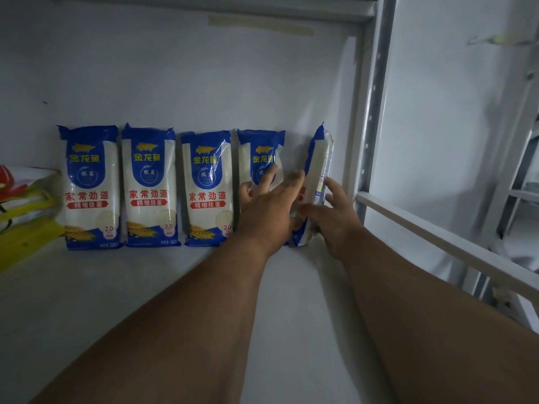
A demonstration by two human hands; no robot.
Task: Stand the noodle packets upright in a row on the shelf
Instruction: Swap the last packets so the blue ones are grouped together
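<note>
Several blue-and-white noodle packets stand upright against the back wall of the white shelf [175, 287]. The first packet [92, 185], second packet [150, 185] and third packet [207, 188] face me. The fourth packet [261, 153] is partly hidden behind my left hand [267, 211], whose spread fingers rest on its front. The fifth packet [318, 170], at the right end, stands turned edge-on. My right hand [335, 217] holds its lower half, thumb on the left side and fingers on the right.
A yellow, red and white bag [23, 205] lies at the shelf's left edge. A grey perforated metal upright [370, 118] and a white rail [437, 231] bound the shelf on the right. Another shelf board [262, 10] runs overhead.
</note>
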